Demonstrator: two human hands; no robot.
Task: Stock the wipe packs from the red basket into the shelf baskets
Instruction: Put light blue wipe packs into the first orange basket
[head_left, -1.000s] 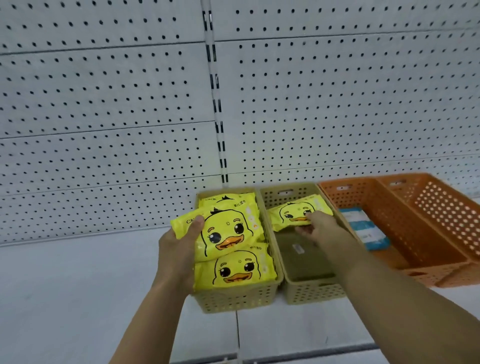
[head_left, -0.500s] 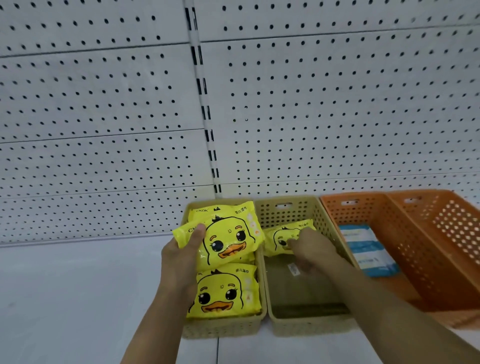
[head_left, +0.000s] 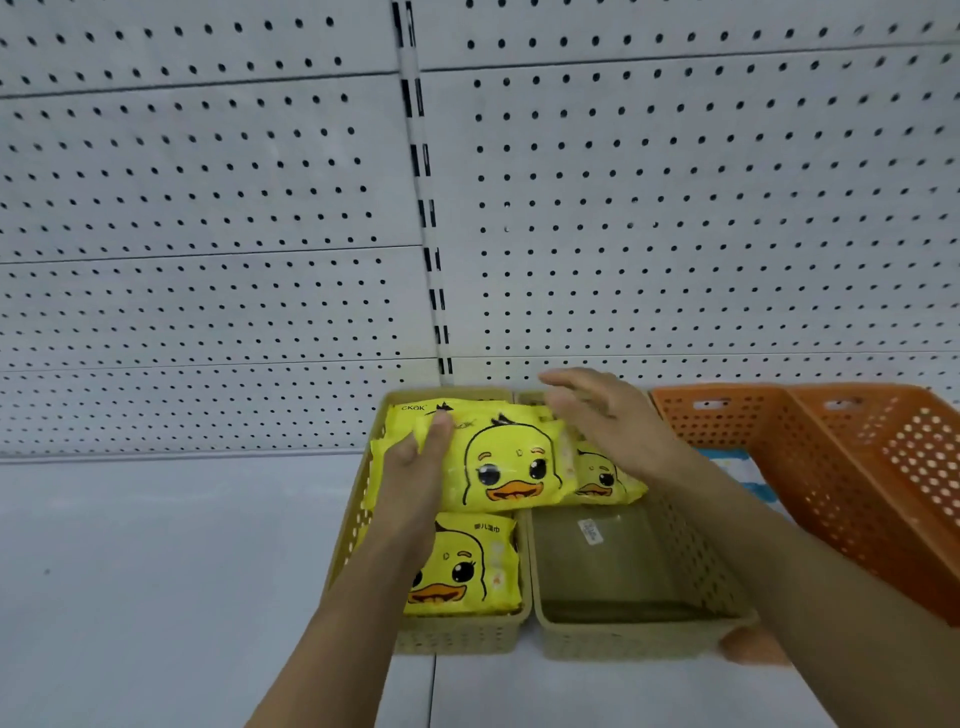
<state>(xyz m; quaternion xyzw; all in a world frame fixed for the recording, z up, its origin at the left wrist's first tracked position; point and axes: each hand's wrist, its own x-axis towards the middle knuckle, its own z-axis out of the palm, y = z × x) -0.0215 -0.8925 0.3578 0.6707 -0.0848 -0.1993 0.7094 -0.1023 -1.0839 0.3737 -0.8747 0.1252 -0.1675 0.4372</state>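
Packs: soft, light, slippery

A yellow duck wipe pack (head_left: 504, 467) is pinched at its left end by the left hand (head_left: 415, 483) above the left tan basket (head_left: 457, 642). It is judged soft, light and slick-filmed, best taken by a short edge. The right hand (head_left: 608, 421) is spread, holding nothing, over a second pack (head_left: 602, 480) at the back of the right tan basket (head_left: 639, 636).
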